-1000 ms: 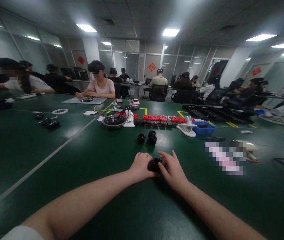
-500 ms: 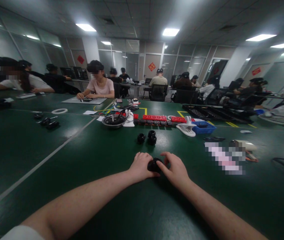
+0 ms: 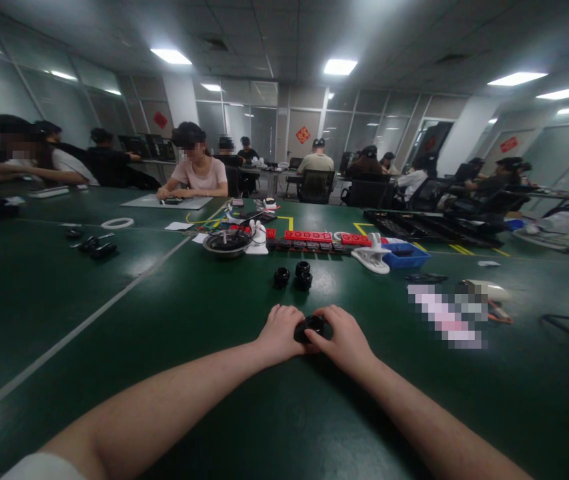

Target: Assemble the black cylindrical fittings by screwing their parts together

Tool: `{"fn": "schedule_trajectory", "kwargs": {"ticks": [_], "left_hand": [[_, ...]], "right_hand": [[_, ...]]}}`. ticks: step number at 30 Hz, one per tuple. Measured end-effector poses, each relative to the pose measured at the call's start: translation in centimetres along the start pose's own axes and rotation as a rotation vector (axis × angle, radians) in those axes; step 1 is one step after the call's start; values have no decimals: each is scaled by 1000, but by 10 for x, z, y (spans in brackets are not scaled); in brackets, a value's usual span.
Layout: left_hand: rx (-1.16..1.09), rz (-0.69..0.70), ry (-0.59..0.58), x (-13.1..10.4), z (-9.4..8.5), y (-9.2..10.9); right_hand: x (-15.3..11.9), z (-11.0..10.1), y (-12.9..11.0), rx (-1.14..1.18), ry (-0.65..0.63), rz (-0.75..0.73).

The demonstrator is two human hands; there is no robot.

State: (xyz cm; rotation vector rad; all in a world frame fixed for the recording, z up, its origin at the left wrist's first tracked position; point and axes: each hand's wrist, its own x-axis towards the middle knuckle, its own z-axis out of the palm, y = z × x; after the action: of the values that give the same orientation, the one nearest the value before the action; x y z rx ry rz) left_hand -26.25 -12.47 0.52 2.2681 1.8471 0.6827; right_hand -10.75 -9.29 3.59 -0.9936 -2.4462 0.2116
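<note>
Your two hands meet around a black cylindrical part in front of you, low over the green tabletop, its round opening facing up; whether its base touches the surface is hidden. Your left hand curls around its left side, gripping it. Your right hand pinches its right side, thumb at the near rim and fingers wrapped behind. The step in hand appears to be two-handed handling of this part, perhaps adjusting or turning its top; the next move seems to call for a firm left grip and light, level control from your right. Beyond your fingers stand three similar black parts, one left of a close pair.
</note>
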Motion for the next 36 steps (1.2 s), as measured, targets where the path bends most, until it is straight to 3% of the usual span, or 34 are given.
{"fn": "schedule_trajectory", "kwargs": {"ticks": [10,36], "left_hand": [[-5,16,20,-1,1,-2],[-58,3,-48,1,-1,-4]], "right_hand": [[-1,-14,0,12,-70,-102],[-4,-2,-8,136,-93,-257]]}}
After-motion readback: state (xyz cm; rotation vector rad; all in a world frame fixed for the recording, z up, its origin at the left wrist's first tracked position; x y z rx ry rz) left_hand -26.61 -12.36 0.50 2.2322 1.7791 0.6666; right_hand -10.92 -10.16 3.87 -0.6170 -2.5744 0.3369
